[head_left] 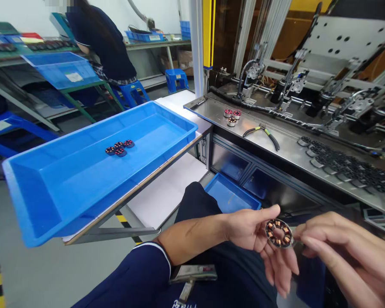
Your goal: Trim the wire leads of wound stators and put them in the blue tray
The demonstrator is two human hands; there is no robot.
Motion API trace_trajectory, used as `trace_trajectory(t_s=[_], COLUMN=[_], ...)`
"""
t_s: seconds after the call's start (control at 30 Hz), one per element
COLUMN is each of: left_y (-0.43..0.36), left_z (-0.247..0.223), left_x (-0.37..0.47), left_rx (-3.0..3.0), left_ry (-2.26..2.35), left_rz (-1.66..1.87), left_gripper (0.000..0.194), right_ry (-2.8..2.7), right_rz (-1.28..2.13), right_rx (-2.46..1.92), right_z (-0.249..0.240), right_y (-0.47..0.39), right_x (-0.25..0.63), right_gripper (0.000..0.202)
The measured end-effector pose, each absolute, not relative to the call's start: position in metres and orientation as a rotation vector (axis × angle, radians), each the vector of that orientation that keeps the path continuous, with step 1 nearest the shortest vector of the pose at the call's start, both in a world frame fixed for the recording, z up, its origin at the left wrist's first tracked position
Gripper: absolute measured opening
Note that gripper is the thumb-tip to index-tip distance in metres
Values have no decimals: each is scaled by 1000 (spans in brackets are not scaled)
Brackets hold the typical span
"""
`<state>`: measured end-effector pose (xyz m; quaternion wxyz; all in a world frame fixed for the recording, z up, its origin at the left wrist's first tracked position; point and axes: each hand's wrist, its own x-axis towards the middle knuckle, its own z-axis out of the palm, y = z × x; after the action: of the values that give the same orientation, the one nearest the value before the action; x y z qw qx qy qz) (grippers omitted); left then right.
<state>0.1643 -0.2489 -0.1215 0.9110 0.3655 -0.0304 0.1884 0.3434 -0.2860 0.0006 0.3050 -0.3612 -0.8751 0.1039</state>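
Note:
My left hand is turned palm up and holds a motor stator, a dark ring with copper windings around an open centre. Its thumb lies along the upper rim, and the fingers support it from below. At the stator's right edge, the thumb and fingertips of my right hand are pinched together. Whatever is between them is too small to make out. Beyond my hands, a pair of cutting pliers with dark and green handles lies on the metal bench top, near a small group of red and copper-wound stators.
To the left, a large blue tray on a table holds several stators. Rows of dark parts line the bench at right, before a machine. A blue bin sits low underneath. A co-worker sits at the back.

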Motion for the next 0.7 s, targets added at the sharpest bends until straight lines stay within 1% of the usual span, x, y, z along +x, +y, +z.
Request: trace_trajectory(t_s=[0.03, 0.07, 0.17, 0.2, 0.3, 0.37, 0.43, 0.47, 0.57, 0.6, 0.63, 0.7], left_y=[-248, -249, -259, -263, -271, -271, -266, -262, -254, -253, -253, -255], left_z=[-123, -122, -112, -108, -96, -93, -96, -99, -109, -111, -112, -112], left_x=[164, 163, 159, 158, 156, 156, 158, 159, 161, 161, 160, 159], left_rx=[791, 809, 754, 719, 618, 555, 551, 580, 732, 764, 782, 771], left_ry=[-113, -138, -46, 9, 125, 149, 146, 123, -39, -80, -95, -57], left_rz=[317, 328, 644, 768, 1096, 1215, 1141, 1015, 517, 435, 425, 558], left_gripper=[85, 81, 55, 51, 57, 60, 61, 63, 78, 78, 75, 62], right_ry=[-2369, -2404, -2374, -2351, -2302, -2293, -2308, -2326, -2378, -2374, -2366, -2340], right_rz=[285, 278, 197, 173, 133, 152, 195, 215, 235, 228, 221, 209], right_rx=[-916, -887, -969, -1010, -1061, -1043, -1000, -970, -903, -896, -908, -957], right_z=[-1, -2, -3, -2, 0, 2, 2, 2, -1, -2, -3, -2], right_y=[-286, -286, -286, -286, -288, -289, -289, -289, -288, -288, -288, -289], right_x=[348, 351, 357, 356, 351, 348, 348, 349, 352, 352, 353, 351], right_gripper=[10, 8, 8, 10, 14, 12, 9, 8, 9, 9, 9, 6])
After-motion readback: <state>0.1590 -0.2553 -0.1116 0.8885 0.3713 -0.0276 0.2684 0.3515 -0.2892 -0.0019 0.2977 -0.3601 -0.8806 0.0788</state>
